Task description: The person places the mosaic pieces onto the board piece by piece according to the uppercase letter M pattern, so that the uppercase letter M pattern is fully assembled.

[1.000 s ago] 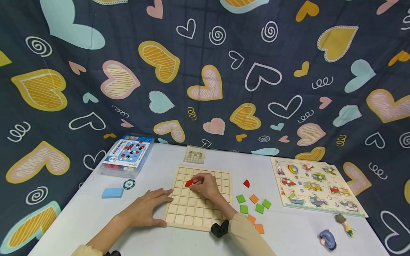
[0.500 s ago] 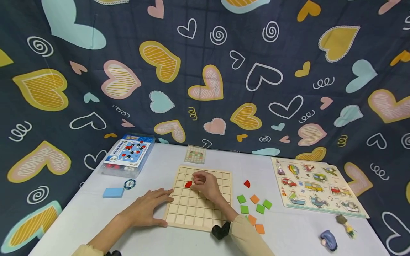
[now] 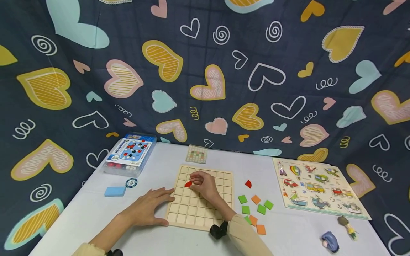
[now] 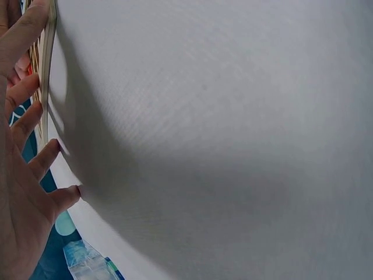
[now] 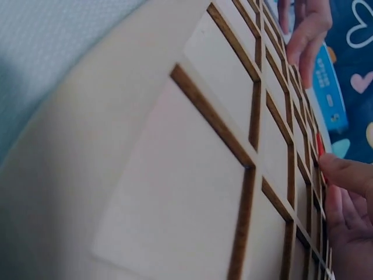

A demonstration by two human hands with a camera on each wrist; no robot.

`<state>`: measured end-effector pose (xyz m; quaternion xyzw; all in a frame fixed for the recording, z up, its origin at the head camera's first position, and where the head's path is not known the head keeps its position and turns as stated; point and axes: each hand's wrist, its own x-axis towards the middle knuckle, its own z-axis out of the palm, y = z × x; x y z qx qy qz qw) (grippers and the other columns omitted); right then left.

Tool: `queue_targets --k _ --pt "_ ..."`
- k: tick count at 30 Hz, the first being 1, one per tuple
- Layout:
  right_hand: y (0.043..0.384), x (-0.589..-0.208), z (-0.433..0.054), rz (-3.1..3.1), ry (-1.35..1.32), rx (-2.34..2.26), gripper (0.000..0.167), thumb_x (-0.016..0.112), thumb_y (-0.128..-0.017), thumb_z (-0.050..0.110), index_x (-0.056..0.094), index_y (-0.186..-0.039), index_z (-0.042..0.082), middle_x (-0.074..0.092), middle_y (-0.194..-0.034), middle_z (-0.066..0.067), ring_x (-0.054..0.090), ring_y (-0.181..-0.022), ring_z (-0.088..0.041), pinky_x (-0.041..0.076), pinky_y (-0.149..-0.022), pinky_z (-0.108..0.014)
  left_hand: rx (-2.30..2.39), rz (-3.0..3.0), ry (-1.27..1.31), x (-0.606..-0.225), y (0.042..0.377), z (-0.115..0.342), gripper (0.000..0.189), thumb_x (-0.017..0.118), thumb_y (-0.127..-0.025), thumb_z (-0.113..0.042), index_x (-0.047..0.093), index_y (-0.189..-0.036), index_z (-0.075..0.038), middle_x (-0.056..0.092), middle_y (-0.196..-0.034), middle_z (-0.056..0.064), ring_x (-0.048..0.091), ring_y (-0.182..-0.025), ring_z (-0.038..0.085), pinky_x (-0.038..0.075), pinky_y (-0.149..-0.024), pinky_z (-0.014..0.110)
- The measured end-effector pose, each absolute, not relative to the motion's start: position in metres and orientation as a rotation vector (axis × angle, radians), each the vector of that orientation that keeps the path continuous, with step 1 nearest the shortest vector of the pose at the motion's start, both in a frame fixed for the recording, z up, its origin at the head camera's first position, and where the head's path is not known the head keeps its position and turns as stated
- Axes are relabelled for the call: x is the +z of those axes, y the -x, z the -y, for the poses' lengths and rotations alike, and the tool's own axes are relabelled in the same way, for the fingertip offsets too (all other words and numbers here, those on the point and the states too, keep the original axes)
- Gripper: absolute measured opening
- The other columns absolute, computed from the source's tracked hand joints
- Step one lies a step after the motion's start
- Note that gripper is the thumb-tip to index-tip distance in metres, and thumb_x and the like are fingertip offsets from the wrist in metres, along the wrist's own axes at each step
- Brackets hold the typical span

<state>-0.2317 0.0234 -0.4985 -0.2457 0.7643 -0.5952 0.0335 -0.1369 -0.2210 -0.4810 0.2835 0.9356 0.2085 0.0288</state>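
Note:
A pale wooden grid board (image 3: 182,209) lies on the table in the middle of the head view. On one of its left-hand cells, towards the back, sits a red quarter-circle piece (image 3: 188,184). My right hand (image 3: 205,186) is over the board, its thumb tip at the red piece and its index finger raised apart from the thumb. In the right wrist view the thumb (image 5: 344,172) reaches that red piece (image 5: 320,146) from the side. My left hand (image 3: 145,209) rests with spread fingers along the board's left edge, touching it.
Right of the board lie another red quarter-circle (image 3: 248,184) and several green tiles (image 3: 245,209) and orange tiles (image 3: 261,229). A vehicle puzzle (image 3: 320,188) and two figurines (image 3: 330,241) are farther right. A pattern card (image 3: 196,154), boxed set (image 3: 129,154), blue block (image 3: 115,191) and round chip (image 3: 131,183) surround the board.
The red piece, pinched between right thumb and finger a second ago, now lies on the board. The index finger has lifted from it; the thumb stays close. The left hand keeps its place.

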Motion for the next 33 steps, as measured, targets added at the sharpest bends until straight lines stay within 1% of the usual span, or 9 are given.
queue_targets --k 4,8,12,17,21,25,29,33 --pt "0.232 -0.494 -0.027 -2.363 0.74 -1.805 0.032 0.071 -0.078 -0.012 0.062 -0.109 -0.011 0.067 -0.1 -0.023 0.066 -0.094 -0.035 0.057 -0.078 -0.027 0.643 -2.886 -0.875 -0.481 0.137 0.221 0.075 0.065 -0.073 -0.069 0.058 -0.128 -0.019 0.041 -0.149 0.003 0.039 -0.133 0.039 0.031 -0.102 0.068" --pt "0.235 -0.489 -0.038 -2.331 0.742 -1.837 0.033 0.069 -0.079 -0.014 0.061 -0.111 -0.014 0.065 -0.101 -0.028 0.065 -0.094 -0.04 0.057 -0.081 -0.032 0.637 -2.884 -0.872 -0.481 0.137 0.22 0.075 0.065 -0.073 -0.069 0.058 -0.128 -0.019 0.041 -0.149 0.002 0.039 -0.133 0.038 0.03 -0.103 0.068" --pt "0.238 -0.487 -0.054 -2.309 0.748 -1.865 0.034 0.068 -0.08 -0.014 0.059 -0.112 -0.015 0.064 -0.102 -0.032 0.064 -0.095 -0.043 0.057 -0.081 -0.033 0.636 -2.883 -0.864 -0.48 0.137 0.22 0.075 0.066 -0.072 -0.069 0.058 -0.129 -0.019 0.041 -0.149 0.002 0.039 -0.133 0.039 0.03 -0.103 0.068" --pt "0.242 -0.486 -0.083 -2.328 0.704 -1.87 0.035 0.069 -0.08 -0.011 0.059 -0.114 -0.015 0.063 -0.106 -0.032 0.065 -0.096 -0.042 0.057 -0.081 -0.03 0.63 -2.881 -0.857 -0.48 0.137 0.22 0.076 0.066 -0.072 -0.069 0.058 -0.129 -0.019 0.041 -0.149 0.002 0.038 -0.133 0.039 0.03 -0.103 0.068" --pt "0.242 -0.484 -0.112 -2.327 0.638 -1.88 0.035 0.068 -0.082 -0.01 0.058 -0.115 -0.015 0.061 -0.109 -0.034 0.063 -0.098 -0.044 0.057 -0.082 -0.033 0.627 -2.879 -0.858 -0.481 0.138 0.22 0.076 0.066 -0.072 -0.069 0.057 -0.129 -0.02 0.041 -0.149 0.002 0.038 -0.133 0.038 0.03 -0.103 0.067" --pt "0.24 -0.482 -0.145 -2.356 0.57 -1.877 0.034 0.067 -0.083 -0.009 0.058 -0.116 -0.015 0.06 -0.111 -0.035 0.062 -0.1 -0.045 0.056 -0.083 -0.033 0.626 -2.878 -0.862 -0.482 0.138 0.22 0.076 0.065 -0.072 -0.07 0.057 -0.129 -0.02 0.04 -0.149 0.002 0.038 -0.133 0.038 0.03 -0.103 0.067" --pt "0.238 -0.477 -0.18 -2.446 0.459 -1.829 0.034 0.067 -0.084 -0.009 0.058 -0.116 -0.014 0.061 -0.113 -0.032 0.064 -0.099 -0.038 0.055 -0.082 -0.026 0.637 -2.876 -0.867 -0.48 0.138 0.22 0.076 0.065 -0.072 -0.07 0.057 -0.128 -0.019 0.041 -0.149 0.003 0.039 -0.133 0.039 0.03 -0.102 0.068" --pt "0.232 -0.471 -0.214 -2.533 0.328 -1.734 0.035 0.067 -0.085 -0.005 0.059 -0.119 -0.01 0.062 -0.116 -0.028 0.065 -0.1 -0.03 0.053 -0.081 -0.018 0.648 -2.879 -0.874 -0.479 0.137 0.22 0.075 0.066 -0.072 -0.069 0.058 -0.128 -0.019 0.041 -0.149 0.004 0.039 -0.132 0.04 0.03 -0.102 0.069"
